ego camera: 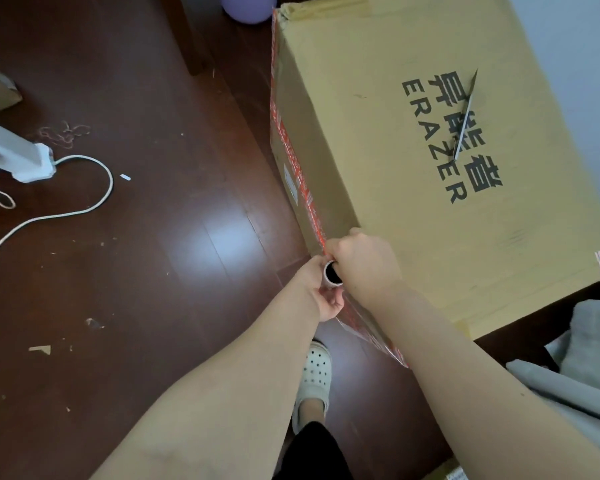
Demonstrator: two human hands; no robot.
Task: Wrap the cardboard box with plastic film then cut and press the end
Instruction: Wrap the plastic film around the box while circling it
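Both hands meet at the near left edge of the cardboard box (pixel 430 168). The right hand (pixel 364 261) is closed around the film roll (pixel 333 273), whose open core faces up. The left hand (pixel 321 292) pinches the roll's lower end. Clear plastic film (pixel 364 323) stretches along the box's side over red tape. Scissors (pixel 466 116) lie on the box top. The box stands on dark wooden floor (pixel 153 254), where a white cable (pixel 84 209) curls.
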